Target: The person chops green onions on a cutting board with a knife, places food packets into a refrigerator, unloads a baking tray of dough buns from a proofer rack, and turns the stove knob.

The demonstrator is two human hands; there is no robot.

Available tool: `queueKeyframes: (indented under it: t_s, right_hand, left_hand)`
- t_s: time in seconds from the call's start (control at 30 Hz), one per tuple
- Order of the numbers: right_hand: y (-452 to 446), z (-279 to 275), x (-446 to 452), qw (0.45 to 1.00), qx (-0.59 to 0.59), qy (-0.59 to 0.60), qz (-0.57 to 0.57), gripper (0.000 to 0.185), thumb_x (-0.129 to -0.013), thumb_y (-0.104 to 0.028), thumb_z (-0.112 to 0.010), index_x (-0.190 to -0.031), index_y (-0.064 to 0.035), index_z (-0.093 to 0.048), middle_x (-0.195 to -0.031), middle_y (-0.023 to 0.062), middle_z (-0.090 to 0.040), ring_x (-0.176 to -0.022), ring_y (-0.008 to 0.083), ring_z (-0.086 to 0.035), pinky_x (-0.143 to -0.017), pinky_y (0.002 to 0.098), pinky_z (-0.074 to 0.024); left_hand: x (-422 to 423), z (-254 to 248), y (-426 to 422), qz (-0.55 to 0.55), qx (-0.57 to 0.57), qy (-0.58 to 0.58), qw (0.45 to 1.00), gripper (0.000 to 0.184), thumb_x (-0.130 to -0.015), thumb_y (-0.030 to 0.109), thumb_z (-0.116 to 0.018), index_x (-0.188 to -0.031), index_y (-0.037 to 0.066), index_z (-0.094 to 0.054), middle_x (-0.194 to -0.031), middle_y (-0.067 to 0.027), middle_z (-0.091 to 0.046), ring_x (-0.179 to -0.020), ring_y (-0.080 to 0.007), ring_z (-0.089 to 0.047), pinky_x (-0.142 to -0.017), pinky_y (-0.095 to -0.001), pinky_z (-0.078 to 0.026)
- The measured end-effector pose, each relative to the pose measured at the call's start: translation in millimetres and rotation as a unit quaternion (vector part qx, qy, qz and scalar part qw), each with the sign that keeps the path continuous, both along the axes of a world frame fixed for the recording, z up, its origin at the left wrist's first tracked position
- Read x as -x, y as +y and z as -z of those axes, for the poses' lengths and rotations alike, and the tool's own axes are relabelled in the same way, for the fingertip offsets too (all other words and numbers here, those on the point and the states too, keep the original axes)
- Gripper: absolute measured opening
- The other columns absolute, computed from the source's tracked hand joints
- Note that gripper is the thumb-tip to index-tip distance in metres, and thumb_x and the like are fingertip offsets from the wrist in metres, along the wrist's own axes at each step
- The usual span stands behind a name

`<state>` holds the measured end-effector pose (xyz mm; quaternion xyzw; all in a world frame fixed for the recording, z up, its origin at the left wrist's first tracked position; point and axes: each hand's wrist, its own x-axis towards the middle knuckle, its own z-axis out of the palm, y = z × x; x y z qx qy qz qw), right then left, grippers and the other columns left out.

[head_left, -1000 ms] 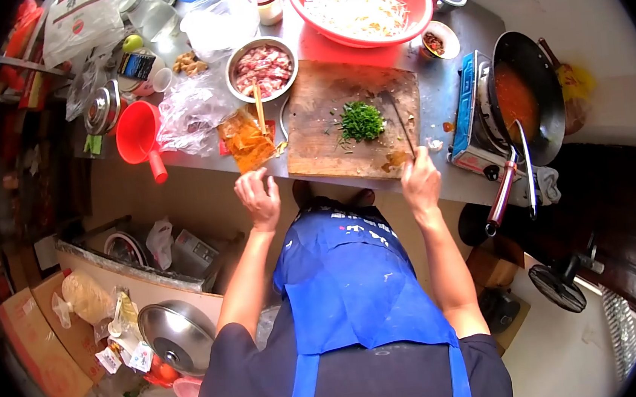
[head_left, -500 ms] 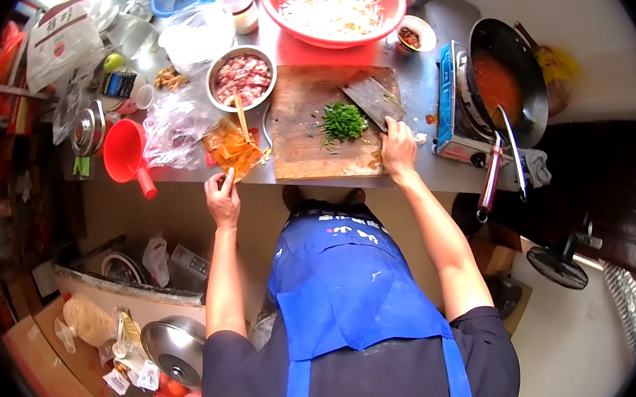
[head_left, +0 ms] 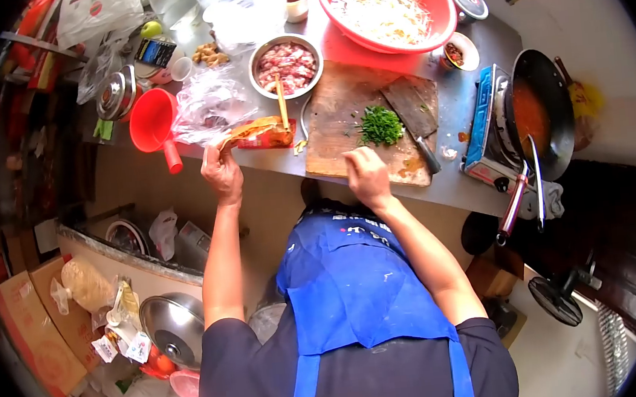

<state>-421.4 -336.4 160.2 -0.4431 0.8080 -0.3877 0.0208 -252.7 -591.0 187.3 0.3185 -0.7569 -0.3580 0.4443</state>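
Note:
My left hand (head_left: 222, 173) pinches the near end of an orange, oil-stained plastic packet (head_left: 250, 131), lifted at the counter's front edge. A red wrapper (head_left: 279, 136) lies under its far part. My right hand (head_left: 367, 173) hovers over the front edge of the wooden cutting board (head_left: 334, 125), fingers curled together, nothing visible in them. On the board sit a heap of chopped green herbs (head_left: 381, 125) and a cleaver (head_left: 410, 107), its dark handle toward me. Behind the packet, a metal bowl of cut raw meat (head_left: 287, 66) has chopsticks (head_left: 282, 103) leaning in it.
A red basin of shredded vegetable (head_left: 327, 5) stands at the back. To the right, a wok (head_left: 562, 113) with reddish liquid sits on a portable gas stove (head_left: 487, 127), handles jutting frontward. On the left are a red plastic ladle (head_left: 151, 118) and crumpled plastic bags (head_left: 211, 102).
My right hand has let go of the cleaver and moved left. The cleaver lies on the board. My left hand has raised and tilted the orange packet, showing the red wrapper. The view has shifted.

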Motion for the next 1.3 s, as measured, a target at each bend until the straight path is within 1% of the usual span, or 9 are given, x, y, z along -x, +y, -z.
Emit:
queueKeyframes:
  t_s: [0.13,0.2,0.33,0.57,0.83,0.93,1.17,1.2,1.3]
  right_hand:
    - [-56.1,13.0,-29.2,0.996,-0.006,-0.009,-0.083,0.016,-0.081,-0.005,-0.064,-0.096,-0.0041,-0.064,-0.096,0.0133,-0.063,-0.091,0.0312,-0.061,-0.078,0.0387,-0.0514]
    - [-84.2,22.1,-35.8,0.995,0.006,0.039,-0.090,0.037,-0.079,-0.008,-0.068,-0.114,-0.0022,-0.059,-0.110,0.0156,-0.060,-0.106,0.0333,-0.056,-0.092,0.0424,-0.0460]
    - [-132.6,31.2,-43.3,0.986,-0.101,0.126,-0.041,0.078,-0.073,-0.021,-0.077,-0.138,0.0018,-0.041,-0.126,0.0183,-0.053,-0.123,0.0337,-0.044,-0.103,0.0496,-0.0326]
    - [-161.5,43.2,-28.0,0.983,-0.136,0.075,-0.099,0.059,-0.069,-0.019,-0.077,-0.121,-0.0043,-0.055,-0.108,0.0146,-0.055,-0.110,0.0323,-0.049,-0.098,0.0451,-0.0348]
    - [-154.2,35.7,-45.7,0.981,-0.141,0.065,-0.118,0.040,-0.069,-0.019,-0.073,-0.102,-0.0032,-0.057,-0.100,0.0159,-0.053,-0.100,0.0347,-0.050,-0.092,0.0447,-0.0375]
    - [-148.7,33.3,-56.3,0.980,-0.159,0.042,-0.107,0.038,-0.069,-0.019,-0.073,-0.100,-0.0028,-0.057,-0.099,0.0168,-0.053,-0.099,0.0357,-0.051,-0.091,0.0444,-0.0383]
    - [-145.9,29.5,-72.1,0.984,-0.073,0.032,-0.159,0.040,-0.067,-0.019,-0.078,-0.097,-0.0036,-0.056,-0.095,0.0164,-0.052,-0.099,0.0358,-0.050,-0.091,0.0470,-0.0376]
    - [-145.3,24.5,-73.2,0.983,-0.071,0.031,-0.168,0.041,-0.066,-0.019,-0.078,-0.097,-0.0043,-0.055,-0.095,0.0160,-0.051,-0.099,0.0363,-0.049,-0.096,0.0492,-0.0366]
    - [-140.7,3.8,-75.2,0.975,-0.069,-0.002,-0.213,0.040,-0.067,-0.017,-0.078,-0.098,-0.0046,-0.055,-0.096,0.0159,-0.051,-0.101,0.0367,-0.049,-0.102,0.0504,-0.0346]
  left_hand:
    - [-25.0,-45.8,2.1,-0.013,0.029,0.021,0.999,0.009,-0.095,-0.004,-0.055,-0.100,-0.002,-0.062,-0.095,-0.0093,-0.066,-0.086,-0.0169,-0.064,-0.080,-0.0290,-0.052]
    - [-42.2,-62.9,5.5,-0.017,0.057,0.014,0.998,0.007,-0.097,0.001,-0.056,-0.101,-0.002,-0.061,-0.097,-0.0095,-0.066,-0.093,-0.0173,-0.063,-0.086,-0.0302,-0.049]
    - [-86.3,-69.7,21.1,-0.057,-0.014,0.041,0.997,0.012,-0.093,-0.008,-0.055,-0.100,-0.001,-0.062,-0.098,-0.0093,-0.062,-0.079,-0.0147,-0.060,-0.071,-0.0259,-0.051]
    - [-135.0,-51.6,55.0,-0.121,-0.066,-0.108,0.984,0.004,-0.089,-0.001,-0.063,-0.092,0.001,-0.064,-0.090,-0.0104,-0.065,-0.085,-0.0247,-0.063,-0.078,-0.0333,-0.051]
    - [-135.9,-4.9,60.6,-0.024,-0.150,-0.067,0.986,0.003,-0.090,0.007,-0.066,-0.091,0.004,-0.065,-0.087,-0.0064,-0.064,-0.102,-0.0228,-0.057,-0.089,-0.0334,-0.046]
    - [-134.7,38.2,56.2,0.096,-0.431,0.099,0.892,0.010,-0.098,0.011,-0.058,-0.100,0.002,-0.063,-0.109,-0.0053,-0.063,-0.111,-0.0202,-0.060,-0.102,-0.0325,-0.043]
    - [-112.8,82.3,31.2,0.210,-0.594,0.215,0.746,0.016,-0.097,0.017,-0.060,-0.107,0.004,-0.061,-0.118,-0.0071,-0.062,-0.118,-0.0217,-0.059,-0.103,-0.0343,-0.043]
    - [-113.8,85.5,28.5,0.212,-0.593,0.216,0.746,0.016,-0.097,0.017,-0.060,-0.107,0.004,-0.061,-0.118,-0.0071,-0.062,-0.118,-0.0217,-0.059,-0.103,-0.0343,-0.043]
    - [-128.7,92.2,19.1,0.254,-0.595,0.189,0.738,0.011,-0.096,0.019,-0.063,-0.100,0.008,-0.061,-0.096,0.0025,-0.061,-0.088,-0.0058,-0.054,-0.075,-0.0211,-0.041]
